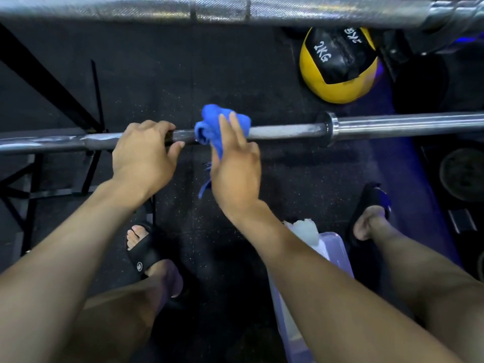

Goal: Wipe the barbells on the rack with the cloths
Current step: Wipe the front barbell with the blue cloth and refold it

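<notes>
Left hand (142,153) grips the lower barbell (288,132), fingers curled over the shaft, thumb underneath. Right hand (235,166) holds a blue cloth (209,124) bunched around the same bar just beside the left hand; two fingers lie straight over the cloth, the rest seem to pinch its tail (loose threads hang below). A second barbell (235,9) runs across the top of view. Yellow-and-black ball (337,64) marked 2KG sits on the dark floor (209,74) beyond. Clear bin (337,247) by the right leg.
</notes>
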